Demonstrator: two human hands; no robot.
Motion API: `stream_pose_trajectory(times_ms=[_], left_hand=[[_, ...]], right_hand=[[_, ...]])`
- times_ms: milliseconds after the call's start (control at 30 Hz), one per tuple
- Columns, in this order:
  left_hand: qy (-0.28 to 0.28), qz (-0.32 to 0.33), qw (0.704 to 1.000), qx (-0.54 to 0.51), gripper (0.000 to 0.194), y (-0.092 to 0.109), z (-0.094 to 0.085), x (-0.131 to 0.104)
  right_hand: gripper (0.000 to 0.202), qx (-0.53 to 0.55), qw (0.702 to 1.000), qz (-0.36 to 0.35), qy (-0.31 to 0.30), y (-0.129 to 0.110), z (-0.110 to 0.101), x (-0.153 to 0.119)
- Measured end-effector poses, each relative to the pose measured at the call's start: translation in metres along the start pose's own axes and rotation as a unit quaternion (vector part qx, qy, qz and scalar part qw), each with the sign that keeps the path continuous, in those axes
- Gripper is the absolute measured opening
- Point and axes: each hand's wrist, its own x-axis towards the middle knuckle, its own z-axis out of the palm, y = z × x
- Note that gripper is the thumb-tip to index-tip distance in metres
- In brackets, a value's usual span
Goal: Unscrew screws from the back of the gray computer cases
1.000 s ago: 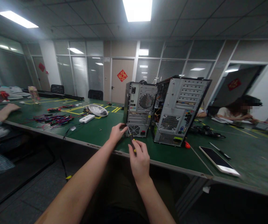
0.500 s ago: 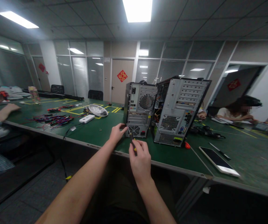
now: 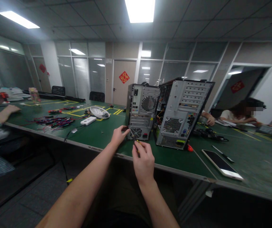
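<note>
The right hand (image 3: 143, 161) is clamped around the black-and-yellow handle of a screwdriver (image 3: 135, 142), whose thin shaft slants up and left to the lower left corner of the nearer computer case (image 3: 142, 110). The left hand (image 3: 119, 135) reaches in from the left, its fingers (image 3: 124, 129) bent and touching that same lower corner just beside the screwdriver tip; whether they pinch something small there is too fine to tell. The two hands sit close together at the near edge of the green counter (image 3: 98, 133).

The case stands upright with its grey back panel facing the camera, a round fan grille high up and a smaller one low down beside the tip. Just right of it stands a second computer case (image 3: 182, 114), larger, tilted a little, its side open so that coloured wires show in the gap between the two. A small red object (image 3: 190, 148) lies at its near right foot.

Farther right on the counter lie a phone (image 3: 222, 164), face up, and a thin dark tool (image 3: 222, 153) just beyond it. To the left are a white fan grille (image 3: 99, 112), a white remote-like device (image 3: 88, 120) and a heap of coloured cables (image 3: 52, 121). Another person's arm (image 3: 2, 114) rests at the far left, and another person sits at the far right of the counter.
</note>
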Motion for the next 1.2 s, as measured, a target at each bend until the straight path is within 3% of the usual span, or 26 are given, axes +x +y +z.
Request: stream_pose_trajectory(times_ms=[667,1200], left_hand=[[-0.005,0.003,1.0,-0.002,0.02,0.004,-0.002,0.0],[-0.006,0.002,1.0,-0.009,0.02,0.002,-0.001,0.0]], right_hand=[[0.026,-0.003,0.999,-0.005,-0.037,-0.013,0.004,0.003],[0.024,-0.035,0.999,-0.011,-0.002,-0.01,-0.002,0.011]])
